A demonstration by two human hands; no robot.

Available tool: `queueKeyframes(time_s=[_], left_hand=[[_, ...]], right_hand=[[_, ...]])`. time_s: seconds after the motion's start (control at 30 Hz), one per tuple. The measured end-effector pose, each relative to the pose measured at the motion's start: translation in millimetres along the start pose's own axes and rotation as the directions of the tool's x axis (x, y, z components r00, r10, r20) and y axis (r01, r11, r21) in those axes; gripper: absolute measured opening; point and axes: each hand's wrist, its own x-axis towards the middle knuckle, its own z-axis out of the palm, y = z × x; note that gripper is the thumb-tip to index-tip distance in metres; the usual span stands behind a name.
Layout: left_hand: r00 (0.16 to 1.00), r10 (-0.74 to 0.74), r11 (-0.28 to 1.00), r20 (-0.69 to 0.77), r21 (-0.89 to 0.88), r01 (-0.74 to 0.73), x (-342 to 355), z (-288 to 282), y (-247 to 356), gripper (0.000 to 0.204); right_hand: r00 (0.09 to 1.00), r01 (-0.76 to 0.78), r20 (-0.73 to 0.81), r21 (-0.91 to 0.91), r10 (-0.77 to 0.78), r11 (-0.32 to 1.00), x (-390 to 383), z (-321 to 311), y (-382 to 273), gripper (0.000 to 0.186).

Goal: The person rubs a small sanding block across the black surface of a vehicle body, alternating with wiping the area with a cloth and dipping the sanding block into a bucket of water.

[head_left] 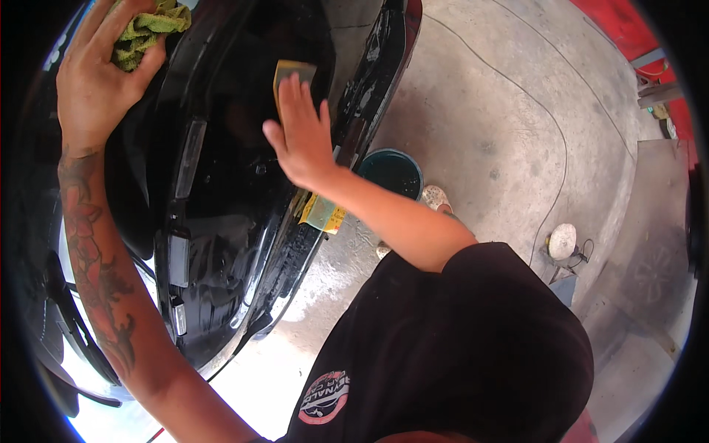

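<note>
A crumpled yellow-green cloth [140,33] is at the upper left, and my left hand [96,88] has its thumb and fingers closed round it against the black car body. My right hand [304,140] lies with fingers stretched out over a small grey pad with a yellow-brown edge [295,70], on the glossy black car panel [244,133]. The thumb stands apart from the fingers. The pad's lower part is hidden under my fingers. Below my right wrist, a greenish sheet with yellow printed patches [323,214] rests at the panel's edge.
A dark green bucket [391,173] of dark liquid stands on the concrete floor [487,133] beside the car. My patterned shoe [434,196] is next to it. A thin cable [565,148] crosses the floor. A round white-topped object [563,241] stands at the right, near a grey panel [650,244].
</note>
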Motion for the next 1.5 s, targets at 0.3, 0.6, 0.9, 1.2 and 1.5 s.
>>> queueKeyframes(time_s=[0.3, 0.6, 0.9, 1.2, 1.5], left_hand=[[1.000, 0.004, 1.000, -0.028, -0.026, -0.004, -1.5, 0.7, 2.0, 0.040], [1.000, -0.011, 0.999, 0.015, -0.035, 0.011, -1.3, -4.5, 2.2, 0.040], [1.000, -0.008, 1.000, -0.016, -0.025, 0.008, 3.9, -6.6, 17.9, 0.039], [1.000, -0.019, 1.000, -0.008, -0.012, 0.019, 4.2, -8.9, 19.3, 0.039], [0.999, -0.032, 0.999, -0.010, -0.028, 0.032, 4.8, -5.9, 17.4, 0.040]], right_hand=[[0.998, 0.018, 0.055, -0.030, -0.016, 0.999, -12.4, 1.7, 3.4, 0.073], [0.986, 0.133, 0.119, -0.107, -0.120, 0.985, -34.9, 8.1, 16.0, 0.073], [0.983, 0.183, 0.042, -0.136, -0.179, 0.974, 1.0, -11.7, 31.1, 0.066], [0.926, 0.373, -0.004, -0.132, -0.377, 0.918, 38.5, -15.5, 0.0, 0.066], [0.943, 0.325, -0.013, -0.173, -0.332, 0.930, 42.8, -17.2, 3.2, 0.064]])
